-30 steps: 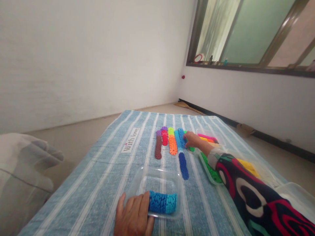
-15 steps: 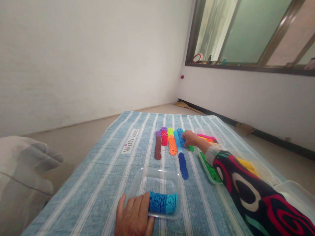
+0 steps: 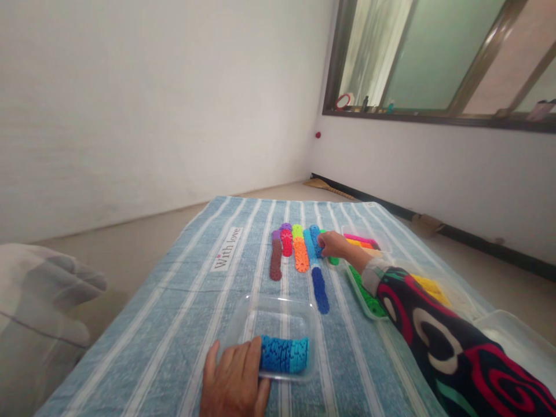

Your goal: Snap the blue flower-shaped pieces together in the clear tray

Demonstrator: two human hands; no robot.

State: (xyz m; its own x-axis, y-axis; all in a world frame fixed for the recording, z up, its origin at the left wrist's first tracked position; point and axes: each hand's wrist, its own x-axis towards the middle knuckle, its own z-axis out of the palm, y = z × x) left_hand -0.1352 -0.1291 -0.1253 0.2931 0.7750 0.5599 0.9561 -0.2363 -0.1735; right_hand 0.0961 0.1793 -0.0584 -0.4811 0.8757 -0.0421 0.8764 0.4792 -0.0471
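Observation:
My left hand rests on the near edge of a clear plastic tray that holds a row of blue discs. My right hand reaches far across the striped cloth and pinches the top of a blue disc row among several coloured rows: brown, red, orange, dark blue. Whether the fingers lift anything is hidden.
Clear trays with green, yellow and pink-orange discs line the right side under my sleeve. An empty clear tray sits at far right. A white pillow lies at left. Walls and a window sill stand behind.
My view has shifted slightly. Both hands stay nearly where they were; the right hand edges a little left on the blue row.

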